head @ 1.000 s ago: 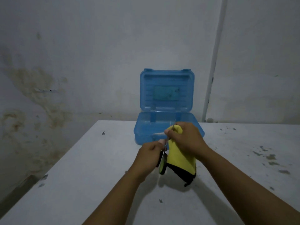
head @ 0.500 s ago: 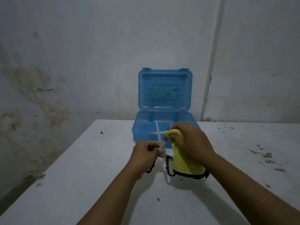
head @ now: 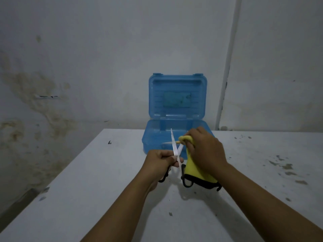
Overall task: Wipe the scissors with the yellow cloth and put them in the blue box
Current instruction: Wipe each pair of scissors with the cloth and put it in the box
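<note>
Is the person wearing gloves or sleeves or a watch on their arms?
No. The left hand and right hand are bare, with no gloves. Both forearms are uncovered as far as the picture shows, no sleeves in view. No watch, bracelet or ring can be seen, though the light is dim.

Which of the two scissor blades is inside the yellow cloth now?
The lower blade, slanting right into the yellow cloth in the right hand. The other blade points up, bare.

Bare room: stained wall [head: 35,102], white table [head: 87,189].
</note>
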